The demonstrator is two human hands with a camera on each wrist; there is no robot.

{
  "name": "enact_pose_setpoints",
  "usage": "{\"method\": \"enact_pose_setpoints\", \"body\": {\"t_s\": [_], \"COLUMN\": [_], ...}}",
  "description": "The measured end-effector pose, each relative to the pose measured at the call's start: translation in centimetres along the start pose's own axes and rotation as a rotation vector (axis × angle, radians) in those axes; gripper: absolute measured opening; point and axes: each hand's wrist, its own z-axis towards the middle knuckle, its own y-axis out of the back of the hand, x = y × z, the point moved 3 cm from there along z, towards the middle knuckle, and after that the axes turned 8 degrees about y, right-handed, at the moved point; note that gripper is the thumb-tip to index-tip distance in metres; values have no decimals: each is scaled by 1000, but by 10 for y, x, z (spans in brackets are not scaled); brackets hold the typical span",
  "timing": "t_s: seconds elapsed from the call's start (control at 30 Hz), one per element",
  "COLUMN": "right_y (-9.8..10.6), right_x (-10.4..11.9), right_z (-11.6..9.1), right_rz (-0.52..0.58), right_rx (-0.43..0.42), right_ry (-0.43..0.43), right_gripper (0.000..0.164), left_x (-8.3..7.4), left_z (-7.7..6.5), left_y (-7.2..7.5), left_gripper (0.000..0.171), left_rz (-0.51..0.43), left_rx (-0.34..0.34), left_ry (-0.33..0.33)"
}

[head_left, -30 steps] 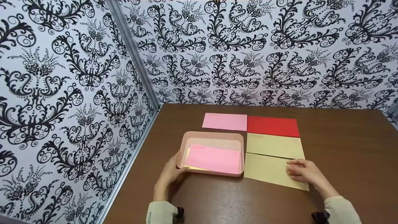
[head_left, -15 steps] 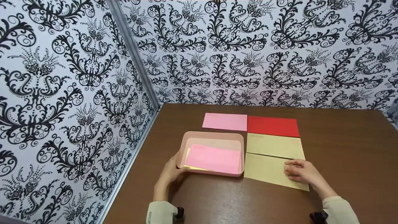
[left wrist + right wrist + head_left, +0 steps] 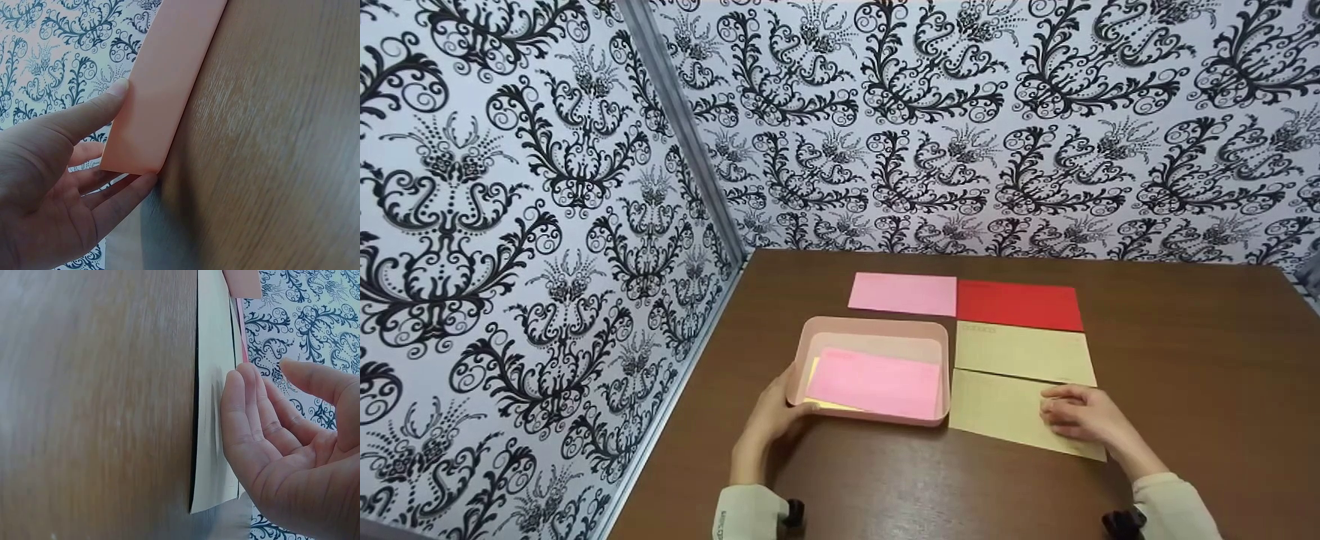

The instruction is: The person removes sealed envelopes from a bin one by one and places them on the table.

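My left hand (image 3: 771,414) holds the near left corner of a shallow pink box (image 3: 873,325); in the left wrist view the thumb lies at its rim and fingers reach round the corner. Inside the box a pink envelope (image 3: 877,382) covers most of a yellow one (image 3: 834,405). My right hand (image 3: 1084,412) is over the right part of the nearest tan envelope (image 3: 997,405), its fingers loosely bent and the thumb apart in the right wrist view (image 3: 298,433). It pinches nothing; whether fingertips touch the paper is hard to tell.
Behind the nearest envelope lie another tan envelope (image 3: 1024,352) and a red one (image 3: 1018,305). A pink envelope (image 3: 904,292) lies behind the box. The brown table (image 3: 1192,360) meets patterned walls (image 3: 945,135) at the back and left.
My right hand has slid slightly to the left over the nearest tan envelope. The left hand, the box and the envelopes stay where they were.
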Motion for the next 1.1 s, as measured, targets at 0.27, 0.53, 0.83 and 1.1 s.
{"method": "enact_pose_setpoints", "body": {"t_s": [0.27, 0.53, 0.83, 1.1], "right_y": [-3, -9, -13, -17], "right_x": [-1, 3, 2, 1], "right_z": [2, 2, 4, 7], "right_rz": [67, 75, 24, 26], "right_rx": [49, 69, 50, 40], "right_ry": [23, 48, 17, 27], "right_gripper": [41, 39, 44, 42], "left_x": [2, 3, 1, 1], "left_z": [1, 1, 0, 1], "left_y": [-1, -1, 0, 0], "left_gripper": [87, 88, 86, 86], "left_rz": [-4, -12, -2, 12], "left_rx": [1, 2, 10, 7], "left_ry": [-9, -3, 13, 2]}}
